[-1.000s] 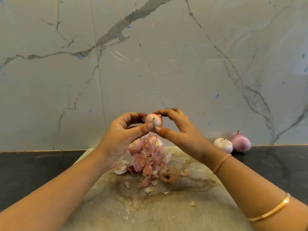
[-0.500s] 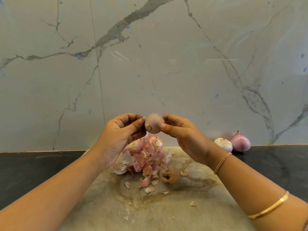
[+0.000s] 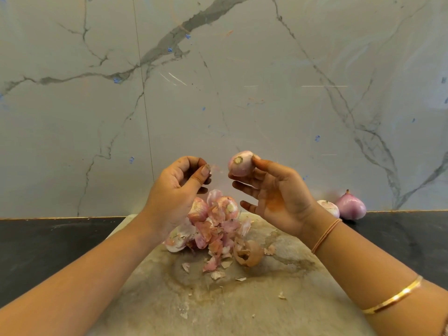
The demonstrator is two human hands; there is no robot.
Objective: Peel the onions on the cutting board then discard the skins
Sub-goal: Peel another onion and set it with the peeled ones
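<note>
A: Head view: where is the small pale-pink onion (image 3: 241,163)?
B: Pinched in the grip of the right hand (image 3: 278,197), root end toward the camera, at three o'clock from the left hand (image 3: 174,190), just apart.
A: And the left grip?
B: Closed on a thin blurred skin flake (image 3: 214,169), above the pink skin pile (image 3: 213,231) on the stained cutting board (image 3: 242,311).

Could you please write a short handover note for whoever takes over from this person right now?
Left hand: pinches a thin skin scrap.
Right hand: holds the held onion at its fingertips above the cutting board, root end toward the camera.
The skin pile lies on the board. A pale onion and a purple onion sit on the counter at right.
Done: the held onion looks nearly bare.
Left: finish it, peel any unpeeled onions, discard all skins.
</note>
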